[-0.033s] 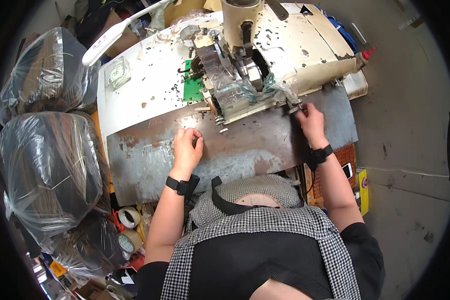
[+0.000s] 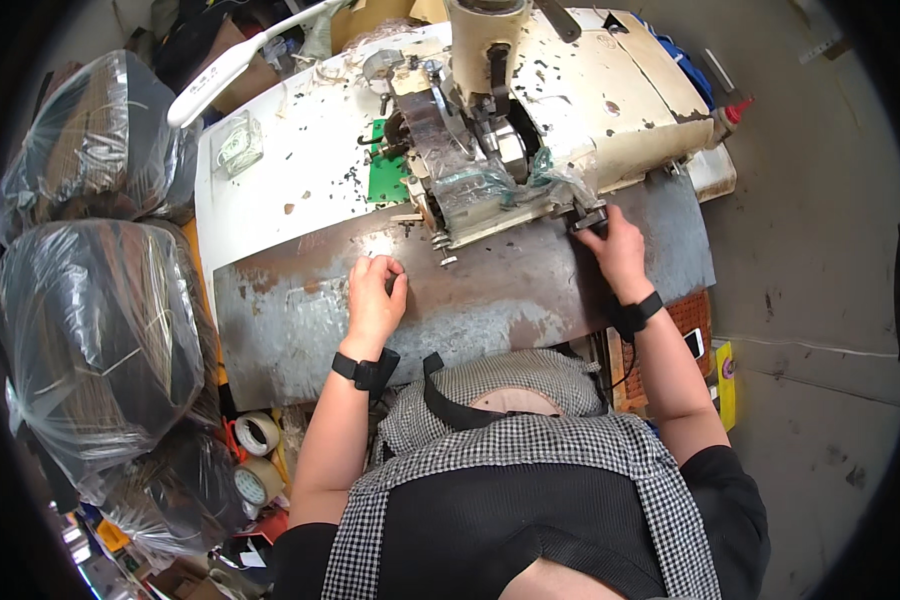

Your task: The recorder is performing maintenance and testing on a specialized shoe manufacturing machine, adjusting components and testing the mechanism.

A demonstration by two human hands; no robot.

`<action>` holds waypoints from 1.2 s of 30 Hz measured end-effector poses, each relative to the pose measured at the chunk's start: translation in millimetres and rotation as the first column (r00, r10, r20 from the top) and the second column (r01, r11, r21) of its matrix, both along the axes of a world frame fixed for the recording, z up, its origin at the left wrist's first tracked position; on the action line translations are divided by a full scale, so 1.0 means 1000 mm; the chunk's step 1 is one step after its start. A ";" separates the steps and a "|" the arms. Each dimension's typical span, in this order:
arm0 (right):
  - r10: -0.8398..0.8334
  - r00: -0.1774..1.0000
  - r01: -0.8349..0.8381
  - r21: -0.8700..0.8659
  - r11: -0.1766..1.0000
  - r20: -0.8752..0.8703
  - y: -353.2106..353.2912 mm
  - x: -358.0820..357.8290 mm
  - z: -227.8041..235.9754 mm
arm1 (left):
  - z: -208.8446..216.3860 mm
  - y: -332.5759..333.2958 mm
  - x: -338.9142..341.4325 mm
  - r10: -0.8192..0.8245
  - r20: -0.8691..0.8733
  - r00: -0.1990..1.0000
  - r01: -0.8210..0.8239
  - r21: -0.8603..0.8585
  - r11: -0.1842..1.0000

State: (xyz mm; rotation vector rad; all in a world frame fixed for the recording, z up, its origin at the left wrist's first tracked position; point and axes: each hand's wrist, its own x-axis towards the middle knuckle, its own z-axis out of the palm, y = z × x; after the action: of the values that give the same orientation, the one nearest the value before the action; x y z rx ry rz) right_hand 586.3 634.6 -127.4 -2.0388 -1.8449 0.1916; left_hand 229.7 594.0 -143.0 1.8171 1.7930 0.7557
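Observation:
A machine [image 2: 485,60] with a cream, paint-chipped body stands on a white tabletop. Torn clear plastic [image 2: 485,185] wraps its front part. At the right end of that front part, my right hand [image 2: 620,253] has thumb and fingers closed around a small round metal knob [image 2: 590,217]. My left hand [image 2: 375,295] rests on the worn metal plate [image 2: 300,320] before the machine, fingers curled in toward the thumb. A dark spot shows between its thumb and fingers; I cannot make out what it is. Both wrists wear black bands.
Large plastic-wrapped bundles [image 2: 100,340] are stacked along the left side. Tape rolls [image 2: 258,480] lie below them. A white lamp arm [image 2: 220,82] reaches over the table's far left. Dark scraps and a green patch [image 2: 385,175] lie beside the machine. A red-tipped bottle [image 2: 735,112] is at right.
My right hand has shifted slightly left, its fingers further around the knob, which looks turned a little. My left hand stays where it was.

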 end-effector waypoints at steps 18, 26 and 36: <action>-0.404 0.656 0.291 -0.281 0.915 -0.637 0.017 0.014 0.004 | 0.002 -0.003 0.000 -0.009 -0.022 1.000 0.011 0.092 0.996; -0.322 0.633 0.309 -0.152 0.939 -0.704 0.011 -0.012 0.028 | 0.002 -0.001 0.000 -0.025 -0.039 0.999 0.025 0.008 1.000; -0.080 0.852 0.146 0.088 0.985 -0.517 0.008 0.002 0.019 | 0.006 0.004 0.004 -0.034 -0.090 0.995 0.030 -0.044 0.999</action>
State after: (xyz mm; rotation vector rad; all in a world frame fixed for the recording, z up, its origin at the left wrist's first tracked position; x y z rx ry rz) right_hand 588.7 642.3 -108.8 -1.7802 -1.3656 0.5198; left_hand 233.8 597.8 -136.5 1.8755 1.8178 0.6272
